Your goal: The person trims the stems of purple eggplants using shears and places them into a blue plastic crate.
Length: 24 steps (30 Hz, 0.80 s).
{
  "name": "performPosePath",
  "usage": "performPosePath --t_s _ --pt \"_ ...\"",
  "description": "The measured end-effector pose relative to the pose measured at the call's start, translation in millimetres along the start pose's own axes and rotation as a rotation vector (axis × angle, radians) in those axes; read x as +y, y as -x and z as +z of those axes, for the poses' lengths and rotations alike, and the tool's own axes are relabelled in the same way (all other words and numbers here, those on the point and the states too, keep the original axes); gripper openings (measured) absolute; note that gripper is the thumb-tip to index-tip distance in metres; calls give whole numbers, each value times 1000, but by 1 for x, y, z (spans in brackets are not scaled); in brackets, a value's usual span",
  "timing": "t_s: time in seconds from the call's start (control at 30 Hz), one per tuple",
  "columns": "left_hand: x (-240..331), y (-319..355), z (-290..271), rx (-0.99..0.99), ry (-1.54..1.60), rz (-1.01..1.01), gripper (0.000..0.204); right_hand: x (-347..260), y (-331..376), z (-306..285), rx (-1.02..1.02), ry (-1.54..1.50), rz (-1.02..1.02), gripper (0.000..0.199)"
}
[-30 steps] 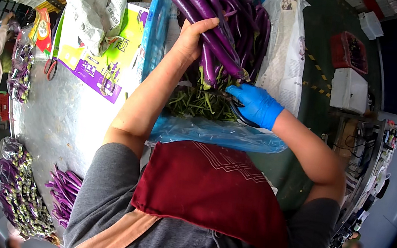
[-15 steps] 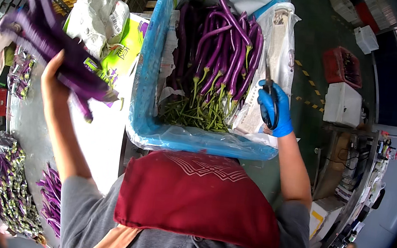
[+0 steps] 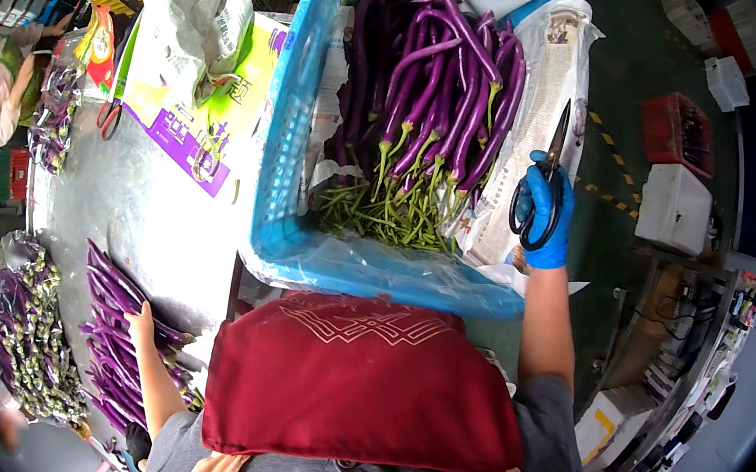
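At lower left, settle the long glossy purple eggplants [image 3: 109, 358] on the grey metal bench [image 3: 80, 211], stem ends even, with the bare left hand [image 3: 140, 325] on top; impossible to tell how far open, or whether gripping. Right of centre, point the black-handled scissors [image 3: 556, 150] away, wrapped in the blue-gloved right hand [image 3: 560, 208]. Hard to make out: depth of piled eggplants inside the blue plastic crate [image 3: 284, 162], upper centre.
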State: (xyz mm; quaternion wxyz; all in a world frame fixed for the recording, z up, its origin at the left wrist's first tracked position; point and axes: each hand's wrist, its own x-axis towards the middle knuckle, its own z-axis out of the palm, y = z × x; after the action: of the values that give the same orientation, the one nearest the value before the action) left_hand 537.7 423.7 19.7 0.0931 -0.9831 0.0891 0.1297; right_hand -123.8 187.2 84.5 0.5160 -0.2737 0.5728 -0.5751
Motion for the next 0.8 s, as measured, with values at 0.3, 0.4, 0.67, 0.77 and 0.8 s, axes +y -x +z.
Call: performPosePath --t_s 0.3,0.4,0.67,0.77,0.8 --pt "176 105 -123 140 826 810 39 0 4 -8 -66 -181 21 25" --pt "245 239 -120 -480 962 1002 23 -3 8 9 -79 -171 69 27" --pt "442 304 87 -144 315 1302 44 0 6 -16 -72 -263 46 22" --pt "462 306 103 131 208 1184 51 2 2 -18 -129 -423 169 23" --pt "466 309 104 132 113 1149 57 8 0 -22 -179 -489 186 29"
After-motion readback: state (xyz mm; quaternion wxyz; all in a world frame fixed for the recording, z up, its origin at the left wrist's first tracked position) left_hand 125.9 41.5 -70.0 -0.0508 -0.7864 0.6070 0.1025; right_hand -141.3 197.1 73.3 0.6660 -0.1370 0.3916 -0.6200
